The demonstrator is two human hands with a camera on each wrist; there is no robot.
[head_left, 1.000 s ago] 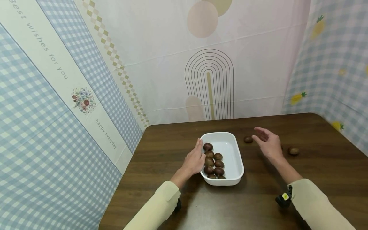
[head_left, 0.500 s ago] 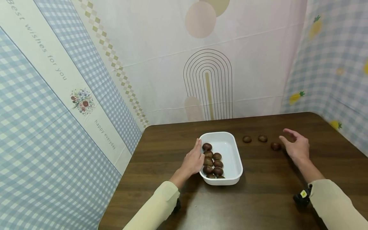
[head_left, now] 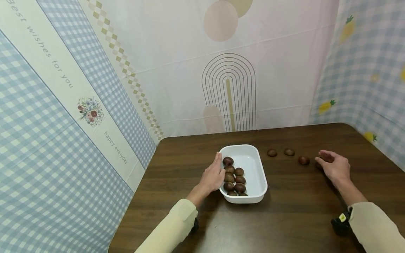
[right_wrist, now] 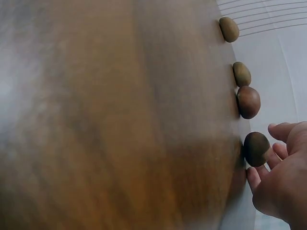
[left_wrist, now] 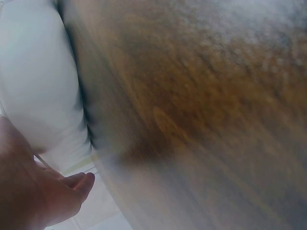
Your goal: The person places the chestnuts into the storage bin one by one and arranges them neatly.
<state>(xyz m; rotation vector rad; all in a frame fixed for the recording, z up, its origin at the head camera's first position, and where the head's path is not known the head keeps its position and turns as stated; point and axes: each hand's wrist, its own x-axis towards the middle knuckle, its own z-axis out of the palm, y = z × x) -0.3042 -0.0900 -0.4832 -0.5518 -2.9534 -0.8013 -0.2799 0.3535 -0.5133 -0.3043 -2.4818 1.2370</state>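
A white rectangular dish [head_left: 260, 168] holds several brown chestnuts [head_left: 239, 179] along its left side. My left hand [head_left: 212, 177] rests against the dish's left rim with its fingers stretched forward. In the left wrist view that hand [left_wrist: 43, 191] lies beside the pale dish wall [left_wrist: 41, 81]. Over on the right, my right hand [head_left: 338, 170] is low over the table, thumb and fingers spread around a chestnut [right_wrist: 256, 149]. In the right wrist view a gap shows between that chestnut and the upper finger; whether other fingertips touch it is unclear. The head view mostly hides this chestnut.
Three more chestnuts lie in a loose row between dish and right hand: one near the dish [head_left: 272, 152], a middle chestnut [head_left: 289, 151] and a redder chestnut [head_left: 303, 160]. The brown wooden table [head_left: 284, 218] ends at a patterned cloth backdrop [head_left: 284, 70].
My right hand has moved right, past the loose chestnuts, and come down around the chestnut at the row's right end. The left hand and the dish have stayed in place.
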